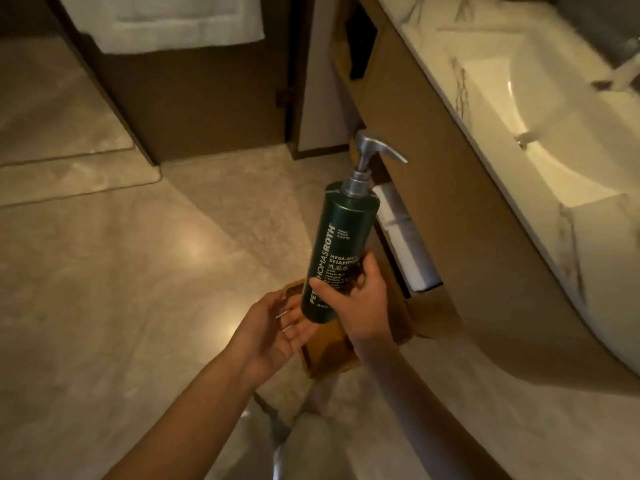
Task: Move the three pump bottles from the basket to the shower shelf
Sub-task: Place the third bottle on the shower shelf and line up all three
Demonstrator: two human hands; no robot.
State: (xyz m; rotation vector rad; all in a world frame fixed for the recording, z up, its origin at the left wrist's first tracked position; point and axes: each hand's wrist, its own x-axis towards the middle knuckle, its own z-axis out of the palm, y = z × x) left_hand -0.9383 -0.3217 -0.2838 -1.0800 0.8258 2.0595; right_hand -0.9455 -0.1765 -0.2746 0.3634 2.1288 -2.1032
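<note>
Your left hand (277, 327) waits open under the pump bottle (337, 251), ready to support it; your right hand (360, 299) grips its base above the basket (332, 351).

Two bare forearms, no sleeves in view, nothing on either wrist. Left hand (277, 327) & right hand (360, 299): no gloves, no rings seen. Fingernails short, plain. Near edge, btwn the arms: light grey trousers (304, 445), soft creased fabric, both legs partly in view. Feet not visible.
</note>
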